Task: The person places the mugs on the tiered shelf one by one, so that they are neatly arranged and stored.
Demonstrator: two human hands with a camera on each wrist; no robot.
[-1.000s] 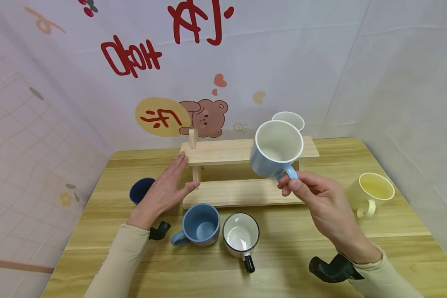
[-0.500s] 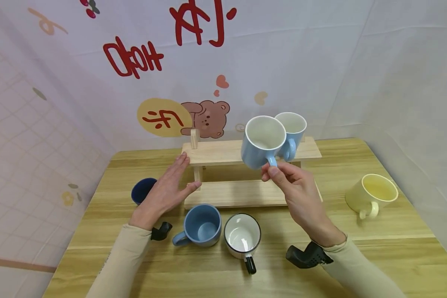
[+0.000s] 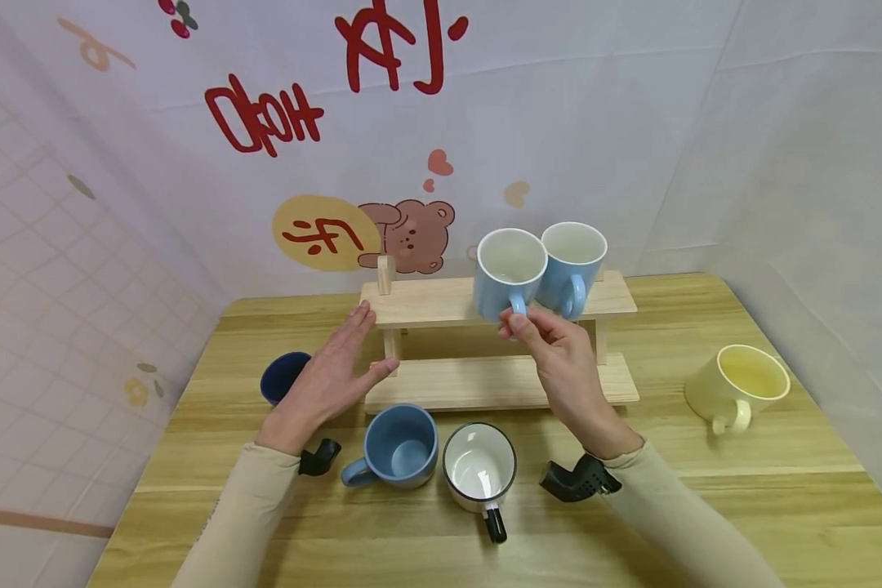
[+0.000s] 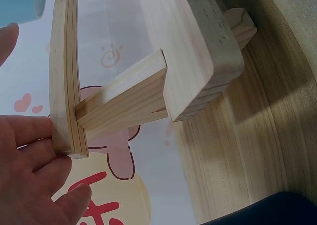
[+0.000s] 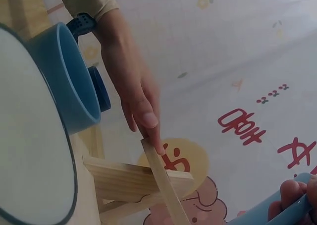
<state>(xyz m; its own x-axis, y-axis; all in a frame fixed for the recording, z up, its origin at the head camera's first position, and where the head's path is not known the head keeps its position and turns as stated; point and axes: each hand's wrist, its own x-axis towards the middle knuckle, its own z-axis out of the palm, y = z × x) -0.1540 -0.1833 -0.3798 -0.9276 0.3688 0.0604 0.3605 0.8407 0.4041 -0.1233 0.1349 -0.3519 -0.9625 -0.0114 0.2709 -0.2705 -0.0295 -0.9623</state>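
Note:
My right hand [image 3: 569,371] pinches the handle of a light blue mug [image 3: 491,286] with a white inside. In the head view this mug overlaps the upper board of a small two-tier wooden shelf [image 3: 426,300], close to the left of a second light blue mug [image 3: 559,282] standing there. My left hand [image 3: 325,384] has its fingers extended, and their tips touch the left end of the upper board. The left wrist view shows those fingertips [image 4: 47,148] at the board's end. At the right wrist view's corner, right-hand fingers [image 5: 292,193] lie against the light blue mug [image 5: 260,210].
In front of the shelf stand a blue mug [image 3: 399,445] and a white mug [image 3: 479,465] with a black rim and handle. A dark blue mug [image 3: 281,376] is partly behind the left hand. A yellow mug [image 3: 713,392] stands at the right.
My right hand has carried the light blue mug left and lowered it towards the upper board, beside the other light blue mug. The left hand stays at the shelf's end.

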